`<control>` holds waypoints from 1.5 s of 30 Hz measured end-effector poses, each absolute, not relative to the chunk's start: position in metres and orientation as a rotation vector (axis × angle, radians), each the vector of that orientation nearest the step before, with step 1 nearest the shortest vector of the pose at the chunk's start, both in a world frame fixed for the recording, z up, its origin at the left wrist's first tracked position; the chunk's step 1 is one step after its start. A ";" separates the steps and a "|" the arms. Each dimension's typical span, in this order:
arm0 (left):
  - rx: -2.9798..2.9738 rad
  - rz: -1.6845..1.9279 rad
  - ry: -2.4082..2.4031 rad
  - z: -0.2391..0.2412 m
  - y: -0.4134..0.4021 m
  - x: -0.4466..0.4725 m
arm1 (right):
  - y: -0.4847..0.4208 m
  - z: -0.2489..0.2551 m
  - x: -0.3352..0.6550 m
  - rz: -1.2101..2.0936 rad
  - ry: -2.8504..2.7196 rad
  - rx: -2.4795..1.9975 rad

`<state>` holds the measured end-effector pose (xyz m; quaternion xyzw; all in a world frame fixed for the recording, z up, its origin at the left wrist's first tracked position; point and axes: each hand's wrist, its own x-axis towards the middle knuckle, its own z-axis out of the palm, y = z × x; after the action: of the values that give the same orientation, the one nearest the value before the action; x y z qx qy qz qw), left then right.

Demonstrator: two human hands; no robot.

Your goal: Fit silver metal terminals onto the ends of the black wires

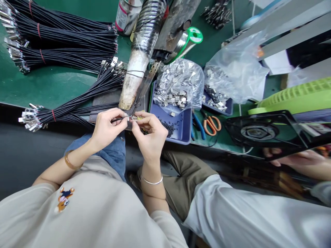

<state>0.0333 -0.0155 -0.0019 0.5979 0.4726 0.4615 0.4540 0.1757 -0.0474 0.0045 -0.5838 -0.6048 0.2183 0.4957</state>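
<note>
Pinched in my left hand (108, 125) is a thin black cable (117, 120), its end pointing right. My right hand (151, 132) faces it with thumb and forefinger closed on a small metal connector (131, 117) at the cable's end; fingertips hide most of it. Both hands meet below the tip of a soldering iron (146, 84) fixed above the bench. Left of them lies a bundle of black cables (77, 98) with metal plugs. Beside my right hand is a blue-purple tray (184, 129) holding a plastic bag of metal connector shells (178, 82) and small black pieces (168, 127).
A foil-wrapped duct (144, 41) comes down close above the hands. Tied cable bundles (72, 38), a solder spool (193, 35), orange-handled scissors (212, 125), blue-handled pliers (198, 125) and a black fan (261, 131) lie about. A co-worker's hand (294, 158) is at the fan.
</note>
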 end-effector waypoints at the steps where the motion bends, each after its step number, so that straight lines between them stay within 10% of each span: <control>1: 1.496 1.154 1.175 -0.001 -0.015 0.033 | -0.047 0.006 0.175 0.521 -1.475 -1.406; 27: 1.310 1.056 1.047 -0.005 -0.018 0.029 | -0.062 -0.006 0.162 -0.132 -1.633 -1.388; 34: 1.086 1.033 0.843 -0.006 -0.017 0.025 | -0.061 -0.007 0.160 0.560 -1.290 -1.384; 45: 1.173 1.148 1.010 -0.009 -0.020 0.035 | -0.055 -0.008 0.163 0.455 -1.334 -1.407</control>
<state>0.0349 -0.0201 -0.0088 0.4997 0.4305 0.4893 0.5705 0.1631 -0.0547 -0.0076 -0.5930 -0.5620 0.1917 0.5438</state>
